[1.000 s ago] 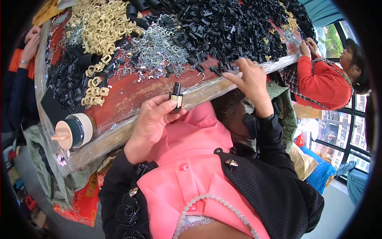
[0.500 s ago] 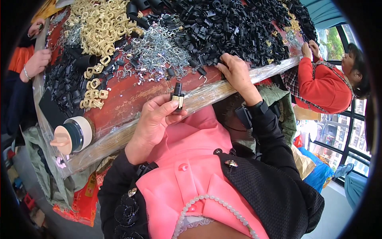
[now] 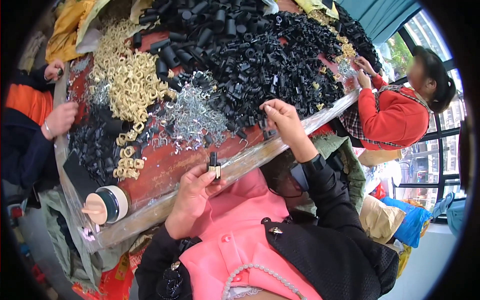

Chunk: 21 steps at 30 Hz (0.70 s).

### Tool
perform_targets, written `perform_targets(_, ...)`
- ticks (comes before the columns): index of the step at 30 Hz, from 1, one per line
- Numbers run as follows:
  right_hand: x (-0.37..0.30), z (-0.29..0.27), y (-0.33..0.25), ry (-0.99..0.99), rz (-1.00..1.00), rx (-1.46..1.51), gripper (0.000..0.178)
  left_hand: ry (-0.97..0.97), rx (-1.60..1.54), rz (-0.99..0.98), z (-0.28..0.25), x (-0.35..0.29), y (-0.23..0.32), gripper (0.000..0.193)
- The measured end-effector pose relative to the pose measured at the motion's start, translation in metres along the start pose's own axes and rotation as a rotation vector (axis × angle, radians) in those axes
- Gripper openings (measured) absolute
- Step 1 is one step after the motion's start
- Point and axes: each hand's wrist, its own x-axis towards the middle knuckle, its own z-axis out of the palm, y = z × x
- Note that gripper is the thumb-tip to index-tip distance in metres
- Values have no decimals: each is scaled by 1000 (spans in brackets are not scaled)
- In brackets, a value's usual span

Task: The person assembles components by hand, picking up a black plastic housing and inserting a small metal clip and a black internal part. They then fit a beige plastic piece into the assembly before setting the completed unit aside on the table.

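My left hand point(image 3: 195, 189) pinches a small upright fitting point(image 3: 214, 165), black with a gold-coloured part on its side, over the table's near edge. Above the near rim of the heap of black plastic pieces point(image 3: 295, 65) is my right hand point(image 3: 286, 122). Its thumb and forefinger are pressed together; whatever they hold is too small to make out. A few black pieces point(image 3: 270, 133) lie just under that hand. Between the hands and farther back, silvery wire hooks and small metal bits point(image 3: 192, 115) form a pile, beside a heap of gold-coloured buckle-like pieces point(image 3: 132, 82).
The red tabletop point(image 3: 160, 170) has a wooden edge wrapped in clear film point(image 3: 250, 161). A jar with a peach-coloured lid point(image 3: 107, 205) stands at the near left corner, by a flat black panel point(image 3: 82, 175). Co-workers sit left point(image 3: 30, 120) and right point(image 3: 400, 112).
The view has shifted, so the table and hands appear lower. My right hand has moved back from the black heap with its fingers pinched. My left hand keeps the fitting.
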Motion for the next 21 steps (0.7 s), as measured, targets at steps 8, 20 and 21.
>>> perform_targets(8,-15,27,-2,-79,97,642,19,32,-34,2,3,-2,0,20)
perform_targets(20,-45,59,-29,-448,111,423,39,16,-21,46,13,4,5,19)
perform_targets(21,-46,60,-30,-483,84,353,41,0,-23,40,14,5,5,19)
